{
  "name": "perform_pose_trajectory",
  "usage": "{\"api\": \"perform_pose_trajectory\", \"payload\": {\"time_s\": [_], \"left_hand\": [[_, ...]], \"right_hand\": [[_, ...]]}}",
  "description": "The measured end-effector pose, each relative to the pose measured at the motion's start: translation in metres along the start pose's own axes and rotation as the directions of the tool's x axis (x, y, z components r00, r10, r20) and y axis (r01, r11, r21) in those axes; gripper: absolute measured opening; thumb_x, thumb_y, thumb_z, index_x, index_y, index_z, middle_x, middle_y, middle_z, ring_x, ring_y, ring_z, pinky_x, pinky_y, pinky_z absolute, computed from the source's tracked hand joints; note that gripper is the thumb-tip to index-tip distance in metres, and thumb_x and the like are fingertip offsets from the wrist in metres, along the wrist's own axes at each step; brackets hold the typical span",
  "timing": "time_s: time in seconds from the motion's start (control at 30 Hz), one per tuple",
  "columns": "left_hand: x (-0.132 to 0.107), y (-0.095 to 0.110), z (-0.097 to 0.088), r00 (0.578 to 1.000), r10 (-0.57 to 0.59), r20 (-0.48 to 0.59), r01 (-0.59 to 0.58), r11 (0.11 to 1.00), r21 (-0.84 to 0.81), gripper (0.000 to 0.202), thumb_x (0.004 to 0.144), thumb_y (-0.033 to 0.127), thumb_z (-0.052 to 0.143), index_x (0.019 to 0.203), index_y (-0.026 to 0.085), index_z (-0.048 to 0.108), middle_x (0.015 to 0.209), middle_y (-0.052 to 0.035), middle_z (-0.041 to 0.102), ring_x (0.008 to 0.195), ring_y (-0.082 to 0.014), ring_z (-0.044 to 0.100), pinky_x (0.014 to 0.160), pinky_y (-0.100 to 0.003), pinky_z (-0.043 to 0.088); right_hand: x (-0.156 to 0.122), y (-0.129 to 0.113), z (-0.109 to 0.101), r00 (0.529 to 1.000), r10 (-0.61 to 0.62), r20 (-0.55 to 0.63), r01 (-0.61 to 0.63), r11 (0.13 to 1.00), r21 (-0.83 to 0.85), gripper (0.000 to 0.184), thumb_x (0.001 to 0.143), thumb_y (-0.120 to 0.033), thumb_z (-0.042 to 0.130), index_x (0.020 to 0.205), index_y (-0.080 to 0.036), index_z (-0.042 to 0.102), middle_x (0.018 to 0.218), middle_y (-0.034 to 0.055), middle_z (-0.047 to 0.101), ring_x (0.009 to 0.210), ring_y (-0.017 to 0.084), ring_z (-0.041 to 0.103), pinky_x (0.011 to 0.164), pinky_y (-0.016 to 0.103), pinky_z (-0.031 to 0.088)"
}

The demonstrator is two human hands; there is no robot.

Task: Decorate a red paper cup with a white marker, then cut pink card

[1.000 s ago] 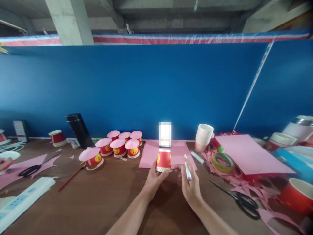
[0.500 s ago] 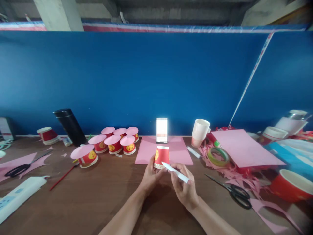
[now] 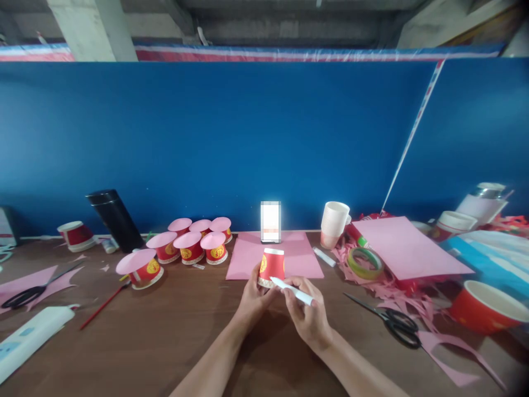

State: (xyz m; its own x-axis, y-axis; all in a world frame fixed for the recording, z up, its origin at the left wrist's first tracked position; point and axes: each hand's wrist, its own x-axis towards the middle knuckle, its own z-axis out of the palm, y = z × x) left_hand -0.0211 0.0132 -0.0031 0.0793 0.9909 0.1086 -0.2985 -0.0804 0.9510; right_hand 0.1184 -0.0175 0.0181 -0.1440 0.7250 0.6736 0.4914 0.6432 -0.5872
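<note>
My left hand [image 3: 253, 296] grips a small red paper cup [image 3: 272, 265] with a yellow emblem, held upside down just above the brown table [image 3: 165, 336]. My right hand [image 3: 308, 314] pinches a white glue stick [image 3: 292, 290], its tip touching the cup's lower rim. Both hands hover in front of a pink paper sheet [image 3: 301, 259]. A lit phone [image 3: 270, 221] stands upright behind the sheet.
Several upturned red cups with pink paper discs [image 3: 188, 245] sit to the left, beside a black flask [image 3: 114, 219]. White cups [image 3: 334, 223], a tape roll [image 3: 364, 262], pink scraps, black scissors [image 3: 392, 321] and a red bowl [image 3: 485, 306] lie right. More scissors [image 3: 25, 295] and a power strip [image 3: 31, 336] lie far left.
My right hand swung the glue stick from upright down to lie sideways, with its tip against the cup's rim. The left hand kept hold of the cup.
</note>
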Motion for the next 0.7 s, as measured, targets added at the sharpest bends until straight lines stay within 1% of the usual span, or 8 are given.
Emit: {"api": "perform_pose_trajectory", "payload": {"time_s": [0.13,0.27,0.5,0.7], "left_hand": [[0.0004,-0.0013,-0.0008,1.0,0.018,0.014,-0.018,1.0,0.005,0.078,0.061,0.028,0.073,0.128,0.021,0.035,0.106,-0.0094,0.061,0.093,-0.0219,0.059,0.082,-0.033,0.046],[0.0,-0.0019,-0.0017,0.999,0.025,0.028,-0.025,1.0,0.013,0.076,0.063,0.027,0.072,0.129,0.022,0.034,0.108,-0.0092,0.06,0.094,-0.0214,0.059,0.082,-0.032,0.046],[-0.0006,-0.0002,-0.0008,1.0,0.014,0.018,-0.015,0.999,0.033,0.077,0.062,0.03,0.072,0.128,0.018,0.034,0.107,-0.0107,0.06,0.095,-0.0227,0.059,0.082,-0.032,0.047],[0.0018,-0.0033,-0.0015,1.0,0.02,-0.01,-0.019,0.998,0.058,0.078,0.062,0.029,0.072,0.128,0.017,0.033,0.111,-0.0113,0.059,0.099,-0.0224,0.058,0.085,-0.032,0.045]], "right_hand": [[-0.0003,0.0012,0.0006,1.0,0.007,-0.001,-0.007,1.0,0.007,0.012,0.087,-0.021,0.041,0.09,-0.02,0.053,0.08,0.0054,0.059,0.072,0.018,0.056,0.067,0.029,0.043],[-0.0007,0.0021,0.0009,1.0,0.013,0.0,-0.013,1.0,0.017,0.012,0.087,-0.021,0.042,0.09,-0.02,0.054,0.079,0.0052,0.058,0.071,0.018,0.056,0.067,0.029,0.043],[-0.0001,0.0017,0.0017,1.0,-0.013,-0.018,0.014,0.999,0.03,0.012,0.087,-0.021,0.042,0.088,-0.019,0.054,0.077,0.005,0.058,0.069,0.017,0.055,0.065,0.029,0.042],[-0.0009,0.0007,0.0025,0.999,-0.021,-0.036,0.022,0.999,0.025,0.011,0.086,-0.019,0.044,0.089,-0.018,0.054,0.077,0.0042,0.058,0.069,0.016,0.055,0.064,0.028,0.042]]}}
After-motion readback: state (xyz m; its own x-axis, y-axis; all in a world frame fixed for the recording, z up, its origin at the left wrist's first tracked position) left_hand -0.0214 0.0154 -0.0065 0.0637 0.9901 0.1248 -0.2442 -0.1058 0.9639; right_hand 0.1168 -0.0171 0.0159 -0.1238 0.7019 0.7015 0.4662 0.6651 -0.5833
